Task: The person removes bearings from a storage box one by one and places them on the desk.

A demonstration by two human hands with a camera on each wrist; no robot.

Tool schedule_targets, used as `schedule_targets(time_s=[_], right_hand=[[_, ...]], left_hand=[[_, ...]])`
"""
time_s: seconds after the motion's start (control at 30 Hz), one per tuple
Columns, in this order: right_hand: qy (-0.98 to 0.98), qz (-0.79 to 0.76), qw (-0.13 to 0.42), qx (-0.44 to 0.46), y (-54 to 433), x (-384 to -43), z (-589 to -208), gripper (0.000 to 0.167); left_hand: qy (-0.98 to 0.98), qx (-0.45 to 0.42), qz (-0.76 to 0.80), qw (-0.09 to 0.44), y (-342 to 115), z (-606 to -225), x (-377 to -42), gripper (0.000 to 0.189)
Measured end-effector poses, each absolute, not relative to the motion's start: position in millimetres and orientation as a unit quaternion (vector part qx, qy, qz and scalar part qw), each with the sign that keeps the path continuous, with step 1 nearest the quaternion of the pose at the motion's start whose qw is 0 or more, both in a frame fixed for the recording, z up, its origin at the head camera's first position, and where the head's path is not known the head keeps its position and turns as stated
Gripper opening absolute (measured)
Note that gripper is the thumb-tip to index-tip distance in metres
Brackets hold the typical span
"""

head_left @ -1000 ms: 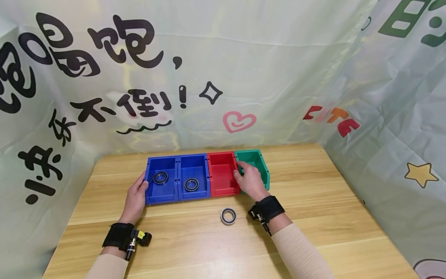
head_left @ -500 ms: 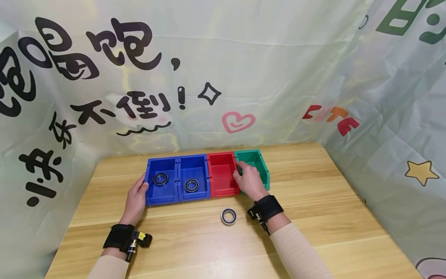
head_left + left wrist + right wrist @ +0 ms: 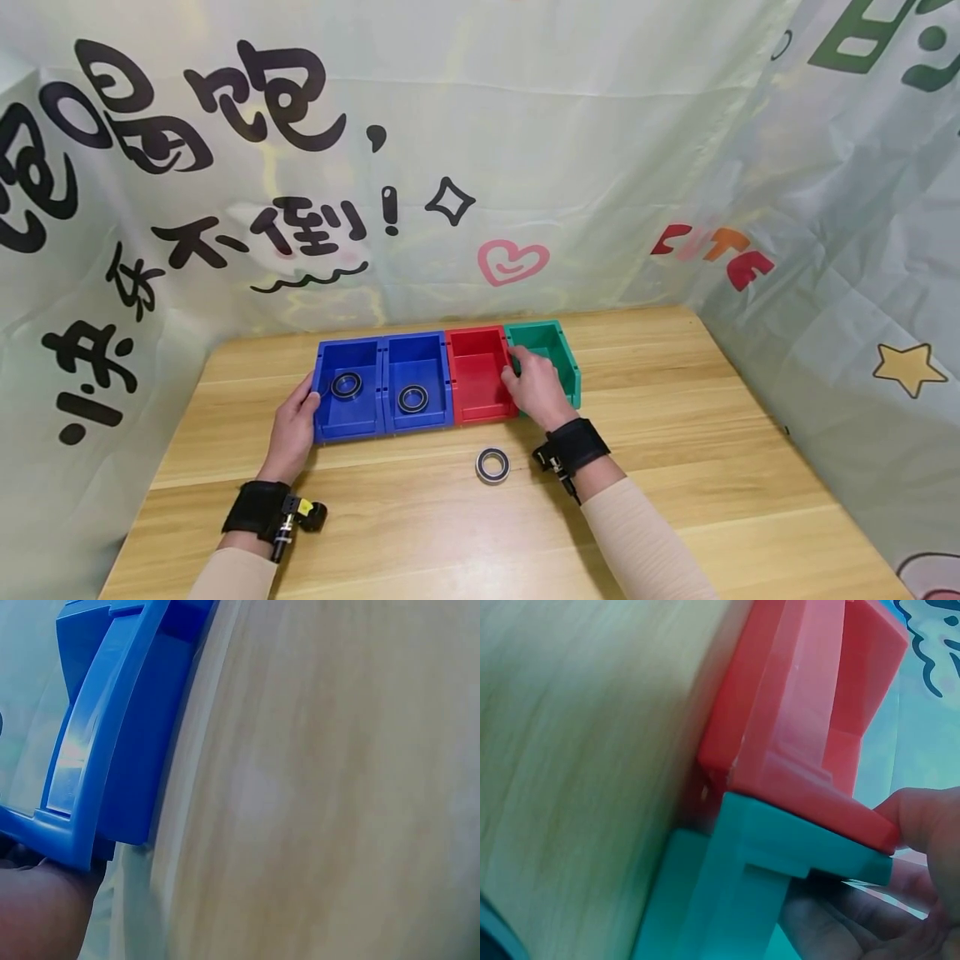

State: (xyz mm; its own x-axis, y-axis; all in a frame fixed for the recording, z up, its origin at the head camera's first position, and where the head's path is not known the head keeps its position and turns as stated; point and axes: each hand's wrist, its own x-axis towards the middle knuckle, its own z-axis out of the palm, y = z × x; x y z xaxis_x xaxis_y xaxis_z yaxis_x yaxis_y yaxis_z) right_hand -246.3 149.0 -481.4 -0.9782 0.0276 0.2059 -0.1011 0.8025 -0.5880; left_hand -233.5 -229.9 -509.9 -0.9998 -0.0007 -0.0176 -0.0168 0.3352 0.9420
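Four bins stand joined in a row on the table: a left blue bin [image 3: 348, 421], a second blue bin [image 3: 416, 354], a red bin [image 3: 480, 367] and a green bin [image 3: 542, 336]. My left hand [image 3: 288, 437] holds the outer left side of the row, its thumb at the blue rim and its fingertips hidden. At the seam between red and green, my right hand [image 3: 540, 392] pinches both adjoining walls, thumb on the red side and fingers inside the green bin. One ball bearing [image 3: 346, 384] lies in the left blue bin, another bearing [image 3: 412, 398] in the second.
A third bearing [image 3: 492, 466] lies on the wooden table [image 3: 420, 525] in front of the red bin. Printed cloth [image 3: 600, 167] hangs behind the table and along both sides.
Both hands keep their places on the bins, and the bearings stay where they were. Only the head view has shifted slightly.
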Motion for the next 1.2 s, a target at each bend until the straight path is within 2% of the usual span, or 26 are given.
schedule_targets(time_s=[0.83, 1.2], right_hand=[[-0.943, 0.312, 0.109, 0.036, 149.3, -245.7, -480.0, 0.043], [-0.944, 0.310, 0.108, 0.036, 149.7, -246.7, -481.0, 0.043]], left_hand=[[0.823, -0.022, 0.567, 0.005, -229.8, -503.1, -236.8, 0.054], [0.832, -0.037, 0.553, -0.022, -229.6, -502.3, -236.3, 0.053]])
